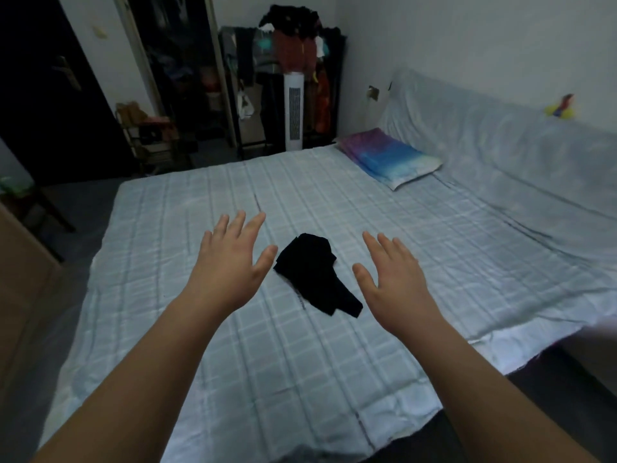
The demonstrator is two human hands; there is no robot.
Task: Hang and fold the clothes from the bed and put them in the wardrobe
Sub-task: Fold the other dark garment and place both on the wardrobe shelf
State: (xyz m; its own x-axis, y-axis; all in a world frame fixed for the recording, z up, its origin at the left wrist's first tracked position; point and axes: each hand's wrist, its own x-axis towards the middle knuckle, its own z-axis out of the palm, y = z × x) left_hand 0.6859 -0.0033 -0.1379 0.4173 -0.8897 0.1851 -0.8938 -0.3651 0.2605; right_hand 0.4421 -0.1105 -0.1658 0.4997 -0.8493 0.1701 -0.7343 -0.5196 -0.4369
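A small crumpled black garment [314, 274] lies in the middle of the bed [200, 362], which is covered by a pale blue checked sheet. My left hand [230, 262] hovers just left of the garment with fingers straight and spread, holding nothing. My right hand [395, 279] hovers just right of it, also spread and empty. Neither hand touches the cloth. An open wardrobe [177, 71] with hanging clothes stands at the far left behind the bed.
A purple-blue pillow [389, 157] lies at the bed's far right by the covered headboard [500, 135]. Behind the bed stand a white tower fan [293, 111], a clothes rack piled with garments [293, 45] and a small shelf [150, 135]. A dark door [50, 95] is at left.
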